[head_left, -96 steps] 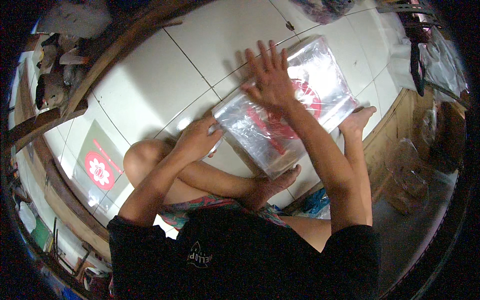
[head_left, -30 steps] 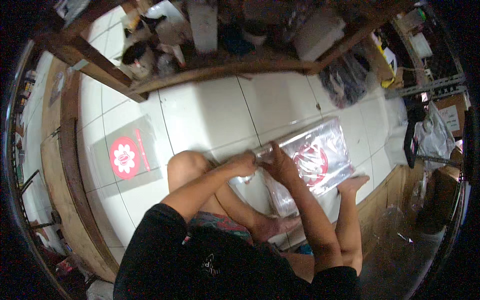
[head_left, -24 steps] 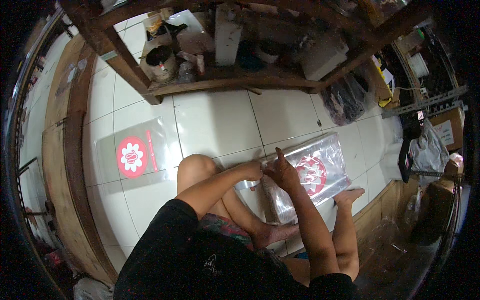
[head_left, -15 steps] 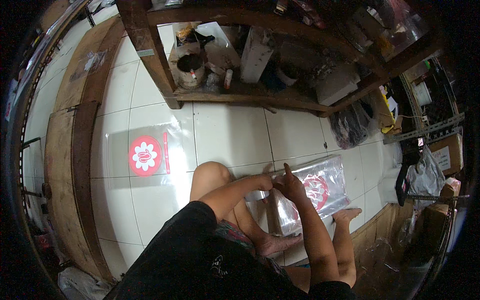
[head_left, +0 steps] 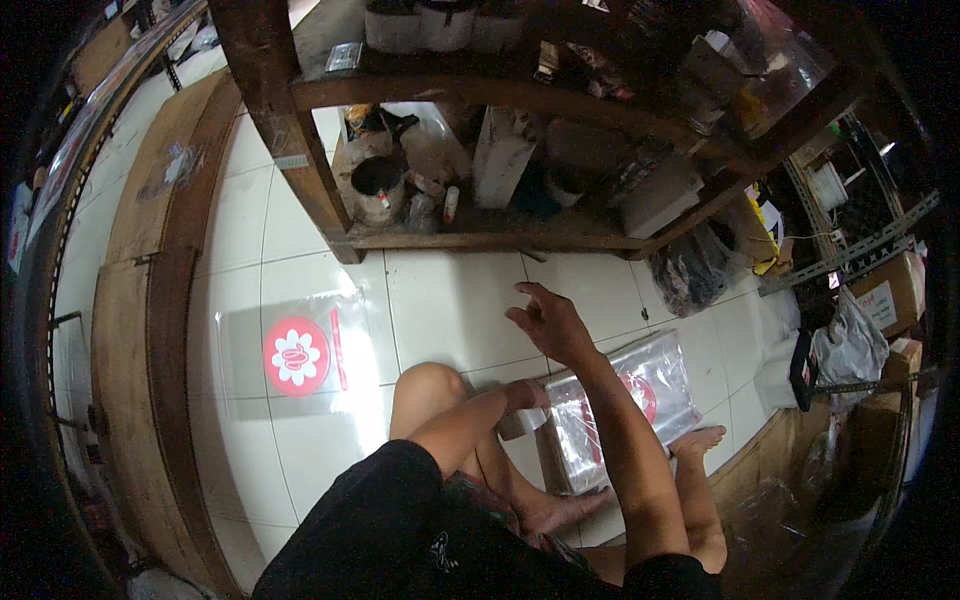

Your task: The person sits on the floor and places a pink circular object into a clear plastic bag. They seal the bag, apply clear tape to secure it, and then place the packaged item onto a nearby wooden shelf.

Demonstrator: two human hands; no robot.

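Note:
My left hand (head_left: 524, 396) is closed beside the near-left corner of a stack of clear plastic bags (head_left: 662, 370). A small pale, shiny piece (head_left: 518, 424) shows just under it; its kind is unclear. My right hand (head_left: 550, 328) hovers over the floor beyond the stack, thumb and forefinger apart, with nothing visible in it. My right forearm crosses above the stack and hides part of its red round print. Off to the left, a single clear plastic bag (head_left: 298, 356) with a red circle, a white flower and a red strip lies flat on the tiles.
A wooden shelf (head_left: 500, 243) stands ahead, holding a dirty pot (head_left: 378, 190) and boxes. Long wooden boards (head_left: 135, 330) run along the left. A dark plastic bag (head_left: 692, 272), a white container with a black rim (head_left: 790, 370) and cardboard boxes (head_left: 893, 290) sit at right.
My right hand has left my left hand and moved forward and left, its fingers spreading. My left hand has stayed near the stack's corner. The view has tilted up slightly.

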